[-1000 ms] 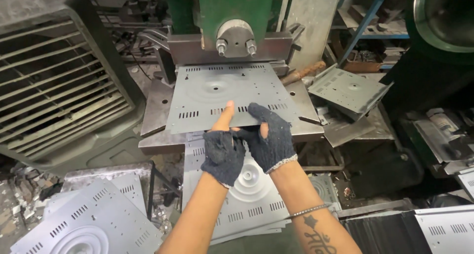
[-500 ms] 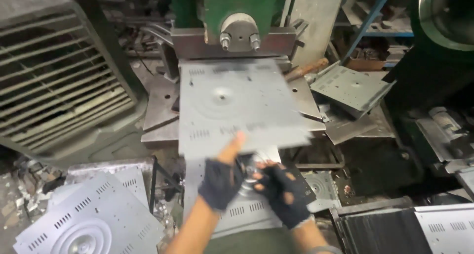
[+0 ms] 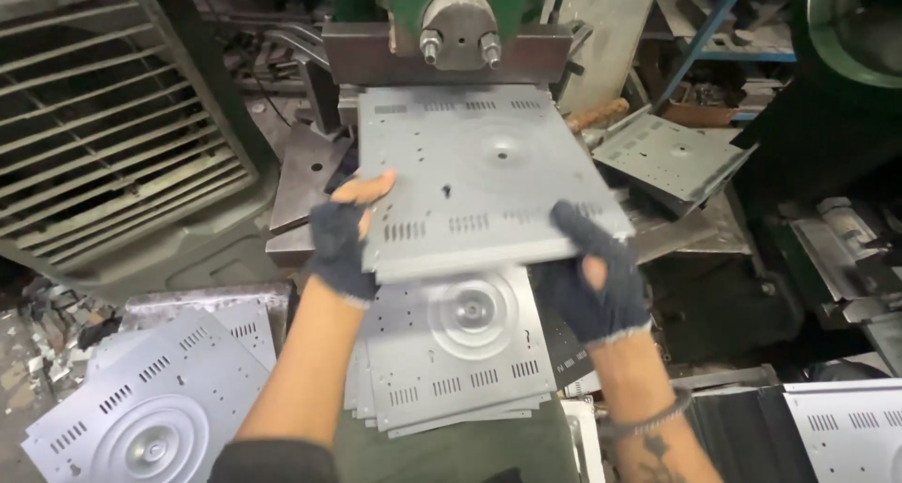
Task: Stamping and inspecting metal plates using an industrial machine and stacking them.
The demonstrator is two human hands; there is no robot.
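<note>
I hold a square grey sheet-metal panel (image 3: 479, 178) with slots and a round embossed centre, tilted up in front of the green press (image 3: 451, 23). My left hand (image 3: 343, 234), in a dark fingerless glove, grips its left near edge. At the right near corner my right hand (image 3: 592, 272), gloved the same way, grips the panel. Under the raised panel lies a stack of like panels (image 3: 451, 351) on my lap.
Another pile of slotted panels (image 3: 150, 417) lies at the lower left. A grey louvred housing (image 3: 113, 135) stands at the left. More stamped panels (image 3: 672, 159) rest to the right of the press, and one (image 3: 846, 427) at the lower right.
The panel that lay on the press bed has been pulled out and lifted toward me. Both hands moved apart, from its middle front edge to its two near corners.
</note>
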